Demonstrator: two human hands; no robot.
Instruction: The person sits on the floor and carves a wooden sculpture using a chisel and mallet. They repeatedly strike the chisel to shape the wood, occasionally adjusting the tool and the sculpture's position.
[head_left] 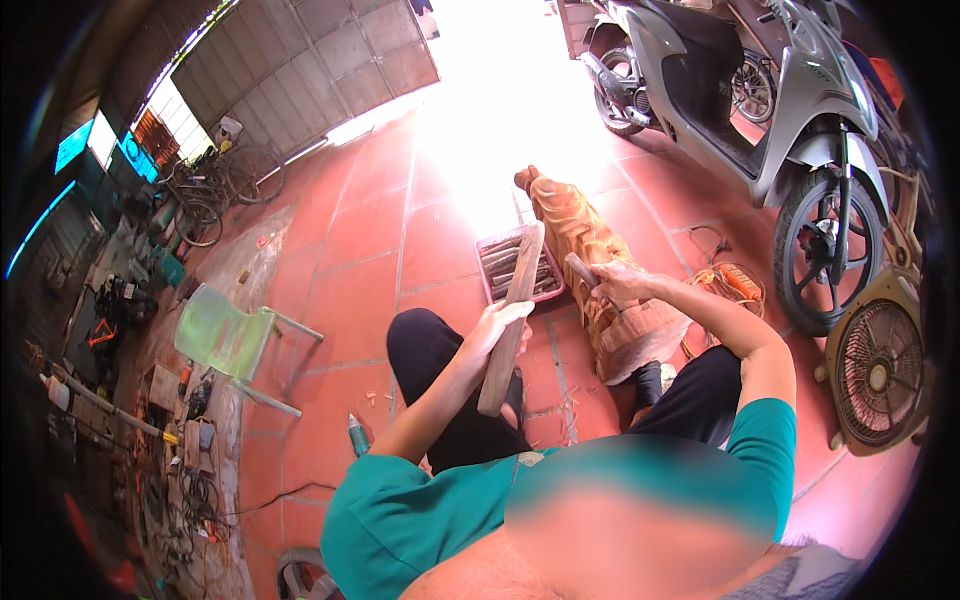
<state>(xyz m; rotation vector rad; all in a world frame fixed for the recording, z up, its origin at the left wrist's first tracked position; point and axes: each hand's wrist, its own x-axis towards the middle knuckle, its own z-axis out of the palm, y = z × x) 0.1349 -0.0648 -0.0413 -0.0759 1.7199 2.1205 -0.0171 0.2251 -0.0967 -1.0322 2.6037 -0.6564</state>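
Observation:
My left hand (pixel 497 325) is closed round the middle of a long, flat wooden bar (pixel 522 270), held tilted above my left knee. In my right hand (pixel 622 284) is a carving chisel (pixel 578 268), its pale handle end sticking out toward the bar; its blade is hidden. That hand is over the lower part of a carved wooden statue (pixel 572 222), which lies on the floor with its broad base near my feet. Bar and chisel are apart. Left of the statue, a pink basket (pixel 484 262) holds several rod-like tools.
A green chair (pixel 222 335) stands at the left, with a teal bottle-shaped object (pixel 358 436) on the tiles nearer me. To the right are a grey scooter (pixel 800 120), a fan (pixel 880 365) and an orange cord bundle (pixel 738 284). Wood chips lie around my feet.

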